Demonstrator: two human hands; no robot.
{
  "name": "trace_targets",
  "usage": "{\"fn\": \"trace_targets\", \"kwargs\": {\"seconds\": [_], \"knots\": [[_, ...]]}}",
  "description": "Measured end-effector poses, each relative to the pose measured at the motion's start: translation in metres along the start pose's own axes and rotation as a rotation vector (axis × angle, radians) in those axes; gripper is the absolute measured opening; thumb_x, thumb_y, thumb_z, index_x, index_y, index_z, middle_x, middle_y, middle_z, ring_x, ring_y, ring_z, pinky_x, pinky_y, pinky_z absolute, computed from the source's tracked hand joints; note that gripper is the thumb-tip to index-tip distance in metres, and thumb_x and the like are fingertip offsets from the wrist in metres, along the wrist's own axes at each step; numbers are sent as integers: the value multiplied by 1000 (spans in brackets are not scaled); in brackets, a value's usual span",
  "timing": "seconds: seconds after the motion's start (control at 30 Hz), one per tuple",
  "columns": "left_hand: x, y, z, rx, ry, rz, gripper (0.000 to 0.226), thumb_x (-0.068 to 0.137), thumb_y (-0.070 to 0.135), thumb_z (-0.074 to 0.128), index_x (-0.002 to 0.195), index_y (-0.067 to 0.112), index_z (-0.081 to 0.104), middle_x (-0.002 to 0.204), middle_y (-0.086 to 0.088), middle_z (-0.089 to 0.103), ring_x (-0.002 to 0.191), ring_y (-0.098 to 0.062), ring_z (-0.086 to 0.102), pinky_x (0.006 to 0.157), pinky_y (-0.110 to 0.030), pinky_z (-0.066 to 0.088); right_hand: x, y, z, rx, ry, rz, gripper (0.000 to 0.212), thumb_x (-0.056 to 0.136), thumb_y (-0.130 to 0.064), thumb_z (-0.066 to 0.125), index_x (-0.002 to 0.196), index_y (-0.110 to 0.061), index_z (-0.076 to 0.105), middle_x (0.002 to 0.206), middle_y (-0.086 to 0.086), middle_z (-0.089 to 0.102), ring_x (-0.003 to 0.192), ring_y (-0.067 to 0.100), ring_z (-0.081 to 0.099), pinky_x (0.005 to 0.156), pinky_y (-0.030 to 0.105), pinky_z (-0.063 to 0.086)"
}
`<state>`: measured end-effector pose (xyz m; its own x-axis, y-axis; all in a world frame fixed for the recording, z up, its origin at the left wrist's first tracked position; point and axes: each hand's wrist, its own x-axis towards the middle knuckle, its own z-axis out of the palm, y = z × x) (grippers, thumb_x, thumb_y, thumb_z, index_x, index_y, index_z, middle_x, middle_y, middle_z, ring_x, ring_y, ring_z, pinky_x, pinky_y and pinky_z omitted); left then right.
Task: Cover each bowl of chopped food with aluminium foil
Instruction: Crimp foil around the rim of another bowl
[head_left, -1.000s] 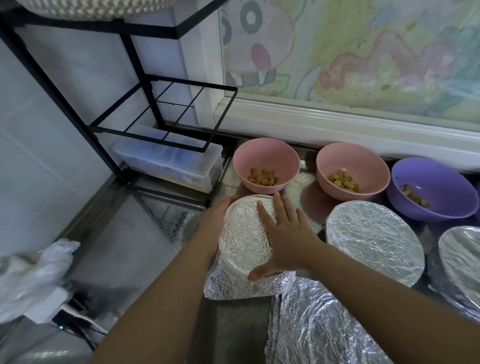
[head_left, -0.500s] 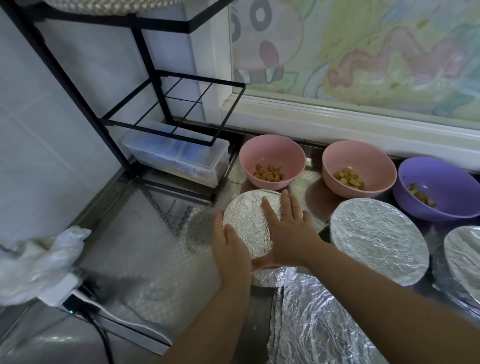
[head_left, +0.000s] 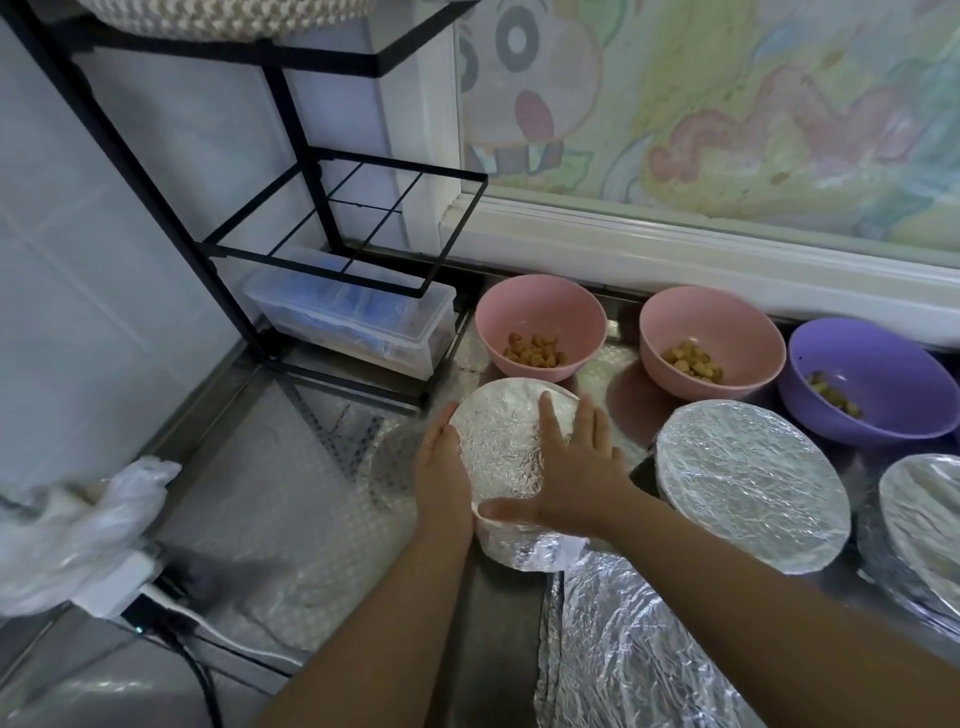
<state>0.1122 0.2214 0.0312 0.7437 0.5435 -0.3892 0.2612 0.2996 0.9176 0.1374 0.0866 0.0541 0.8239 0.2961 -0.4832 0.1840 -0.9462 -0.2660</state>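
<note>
front row: three foil-covered bowls (head_left: 506, 452) (head_left: 748, 483) (head_left: 924, 514) | back row: pink bowls (head_left: 540, 312) (head_left: 711, 332), purple bowl (head_left: 872, 364), uncovered

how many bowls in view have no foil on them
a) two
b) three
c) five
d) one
b: the left pink bowl, the right pink bowl and the purple bowl all stand uncovered along the back.

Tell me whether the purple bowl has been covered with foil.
No: the purple bowl stands uncovered at the back right, with its chopped food in plain sight inside.
</note>
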Motion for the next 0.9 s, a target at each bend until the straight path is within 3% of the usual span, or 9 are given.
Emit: {"fn": "trace_targets", "kwargs": {"seconds": [0.1, 0.2, 0.3, 0.4, 0.6, 0.7, 0.77, 0.9], "knots": [[25, 12, -2, 373, -167, 146, 36, 107, 32, 35, 132, 28, 61, 128, 5, 62, 108, -8, 57, 73, -11, 39, -6, 4, -17, 65, -47, 91, 148, 47, -101, 41, 154, -27, -31, 159, 23, -34, 150, 46, -23, 119, 67, 2], [30, 16, -6, 511, -74, 298, 37, 107, 34, 35, 135, 26, 58, 131, 4, 63, 117, -13, 58, 89, -26, 44, 3, 9, -31, -35, 65, 16, 145, 48, -102, 38, 158, -28, -22, 163, 16, -32, 151, 42, -23, 120, 65, 1], [3, 2, -5, 445, 72, 401, 38, 105, 28, 37, 138, 25, 54, 134, 5, 60, 119, -12, 57, 100, -34, 47, 24, 9, -34, -108, 117, -159, 136, 53, -99, 34, 161, -28, -7, 169, 8, -14, 155, 39, -9, 121, 65, 11], [-26, -31, 7, 428, 140, 485, 50, 99, 29, 32, 144, 16, 49, 147, 1, 51, 135, -12, 46, 113, -40, 39, 39, 12, -31, -107, 145, -223, 127, 58, -98, 23, 162, -28, 2, 171, 4, 1, 156, 34, 1, 123, 61, 13], [-28, -60, 23, 403, 241, 428, 50, 105, 18, 36, 154, 9, 32, 160, -5, 31, 147, -17, 30, 117, -43, 35, 39, 15, -21, -115, 158, -206, 116, 68, -93, 18, 162, -25, 12, 171, 4, 0, 155, 32, 3, 123, 56, 15], [-27, -56, 25, 332, 252, 421, 48, 106, 16, 37, 153, 9, 33, 159, -5, 35, 144, -9, 31, 118, -34, 32, 36, 15, -17, -73, 159, -181, 100, 81, -85, 30, 161, -28, 12, 171, 2, -3, 154, 32, 4, 120, 57, 17], [-24, -53, 23, 267, 259, 392, 46, 106, 19, 38, 151, 11, 38, 155, -5, 41, 139, -5, 35, 116, -29, 33, 33, 14, -17, -24, 146, -151, 102, 79, -85, 25, 161, -28, 12, 171, 1, -3, 154, 32, 3, 119, 57, 15], [-16, -43, 19, 132, 207, 291, 48, 102, 41, 33, 144, 23, 48, 145, 1, 53, 133, -14, 49, 111, -39, 42, 30, 13, -23, 149, 97, -70, 94, 88, -78, 33, 162, -27, 10, 171, 2, -2, 155, 33, -6, 121, 58, 9]]}}
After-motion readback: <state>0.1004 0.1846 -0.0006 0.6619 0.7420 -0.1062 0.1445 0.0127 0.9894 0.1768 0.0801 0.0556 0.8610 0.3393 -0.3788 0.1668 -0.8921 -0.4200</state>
